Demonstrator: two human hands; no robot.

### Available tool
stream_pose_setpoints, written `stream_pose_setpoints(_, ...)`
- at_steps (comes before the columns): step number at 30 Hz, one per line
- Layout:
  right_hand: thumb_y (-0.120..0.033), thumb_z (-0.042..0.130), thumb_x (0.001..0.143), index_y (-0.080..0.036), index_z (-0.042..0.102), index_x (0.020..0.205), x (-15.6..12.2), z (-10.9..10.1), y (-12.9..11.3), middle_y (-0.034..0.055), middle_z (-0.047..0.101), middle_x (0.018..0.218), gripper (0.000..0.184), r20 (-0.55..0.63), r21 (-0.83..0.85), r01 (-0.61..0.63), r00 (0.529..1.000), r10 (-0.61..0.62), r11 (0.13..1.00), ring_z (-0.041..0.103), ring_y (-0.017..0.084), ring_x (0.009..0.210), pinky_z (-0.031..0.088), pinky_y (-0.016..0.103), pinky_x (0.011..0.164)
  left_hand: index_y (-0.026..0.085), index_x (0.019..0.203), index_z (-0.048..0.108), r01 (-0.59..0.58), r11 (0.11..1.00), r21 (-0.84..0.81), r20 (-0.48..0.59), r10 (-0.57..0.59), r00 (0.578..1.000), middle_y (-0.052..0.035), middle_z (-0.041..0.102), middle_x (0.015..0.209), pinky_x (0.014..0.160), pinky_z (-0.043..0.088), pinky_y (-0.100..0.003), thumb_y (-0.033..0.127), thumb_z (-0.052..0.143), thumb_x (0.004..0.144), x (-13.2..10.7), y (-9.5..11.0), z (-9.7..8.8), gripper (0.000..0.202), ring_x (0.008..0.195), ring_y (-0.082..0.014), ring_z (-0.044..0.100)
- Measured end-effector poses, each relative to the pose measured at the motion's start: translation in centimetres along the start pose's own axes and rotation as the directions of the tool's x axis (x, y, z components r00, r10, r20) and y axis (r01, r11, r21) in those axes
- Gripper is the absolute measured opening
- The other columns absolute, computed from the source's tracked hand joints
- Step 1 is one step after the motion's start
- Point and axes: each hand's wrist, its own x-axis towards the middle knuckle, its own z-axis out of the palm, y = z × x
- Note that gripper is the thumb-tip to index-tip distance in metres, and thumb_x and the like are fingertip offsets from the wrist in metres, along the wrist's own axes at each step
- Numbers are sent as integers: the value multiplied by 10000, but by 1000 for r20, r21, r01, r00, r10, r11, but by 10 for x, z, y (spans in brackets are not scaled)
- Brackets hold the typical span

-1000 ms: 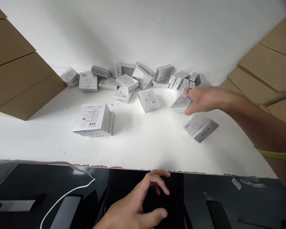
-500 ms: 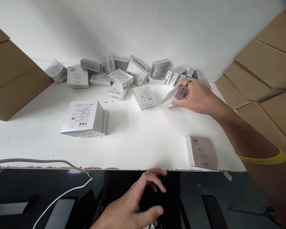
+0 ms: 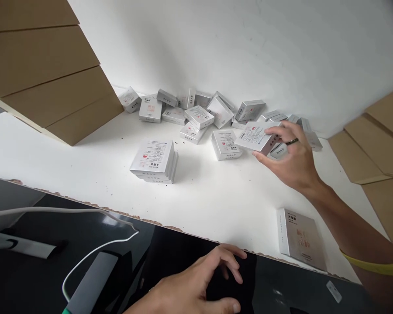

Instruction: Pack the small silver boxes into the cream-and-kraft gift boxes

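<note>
The right hand point(image 3: 293, 161) grasps a small flat silver-white cardboard box point(image 3: 256, 137). The thumb is under its near edge and the fingers lie over its far right edge. A dark ring point(image 3: 292, 141) is on one finger and a yellow wristband point(image 3: 376, 264) is on the arm. This box is at the right of the middle of the white table point(image 3: 216, 200), in front of the wall. Its printed face with a small red mark points up and leans a little toward the person. Its longer side runs from left to right and goes slightly far at the right end. Whether it touches the boxes under it cannot be told.

Just to the left of it lies a single box of the same kind point(image 3: 227, 144), flat on the table. Behind both, a loose pile of similar boxes point(image 3: 199, 114) is spread along the white wall point(image 3: 249, 48); several are tilted or stand on an edge. More to the left and nearer there is a neat stack of boxes point(image 3: 154, 160). A flat pale box with a beige face point(image 3: 303, 237) lies alone at the near right edge of the table.

Brown cardboard cartons point(image 3: 46, 65) lean over the far left corner. Flat brown cardboard sheets point(image 3: 373, 148) are at the right.

The left hand point(image 3: 196, 290) is below the near table edge, on a dark surface. Its fingers are loosely bent and it holds nothing. A white cable point(image 3: 94, 255) runs at its left.
</note>
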Motion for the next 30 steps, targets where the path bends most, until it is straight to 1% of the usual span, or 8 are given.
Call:
stream_pose_setpoints(4,-431,817,762,-335,550,1337,9,0,6,68,538,1403,641,100,263,-106,992,82,959,598,288,1259,526,522,1087,226,1204,547,-20,999,-33,20,21,1000,-128,512,1496,1030,504,-426,310,735,904,1,-1,1,364,1181,-232,606)
stream_pose_setpoints(7,-399,865,692,-365,382,1400,27,9,15,33,603,1296,858,215,615,-309,951,222,726,650,233,1135,527,485,1085,227,1200,540,-56,997,-62,1,56,998,-130,521,1483,1024,501,-429,313,714,918,2,-2,4,343,1186,-232,604)
stream_pose_setpoints(10,-464,801,705,-343,421,1238,49,22,23,-1,659,1125,666,334,738,-450,891,308,503,651,241,1161,537,494,1080,221,1193,542,-78,994,-79,-12,78,997,-141,521,1483,1028,491,-430,295,711,924,2,-3,7,327,1208,-240,600)
stream_pose_setpoints(16,-303,691,660,-276,537,1086,84,41,28,43,664,1240,454,532,744,-589,808,253,317,648,240,1233,517,464,1139,238,1210,504,-55,991,-121,-11,54,998,-146,580,1418,1030,472,-418,291,745,932,-2,-10,11,372,1290,-266,585)
stream_pose_setpoints(22,-469,596,818,-274,431,1183,74,49,11,121,526,1453,445,367,464,-654,756,543,597,643,297,1256,483,550,1146,235,1209,495,-79,986,-146,-14,78,997,-157,587,1411,1019,485,-397,278,760,930,-4,-19,8,388,1243,-242,627)
stream_pose_setpoints(26,-753,624,811,-209,379,1399,50,38,-29,202,448,1527,837,232,75,-464,869,437,883,504,385,1385,422,578,1173,236,1213,490,-85,986,-141,12,87,996,-173,564,1450,1008,499,-406,258,754,930,-3,-18,5,387,1223,-250,655)
stream_pose_setpoints(28,-809,645,765,-167,326,1483,48,37,-53,236,465,1507,1014,309,-86,-373,872,381,924,482,415,1394,449,569,1134,228,1197,499,-86,987,-135,28,90,996,-174,602,1403,999,505,-402,255,750,931,-2,-13,5,367,1247,-260,652)
stream_pose_setpoints(30,-765,701,740,-130,301,1516,54,40,-70,250,541,1423,1079,450,-218,-320,805,386,922,532,429,1331,486,555,1079,217,1174,516,-93,987,-131,32,98,995,-181,629,1370,996,505,-389,253,758,923,-2,-8,6,351,1310,-271,621)
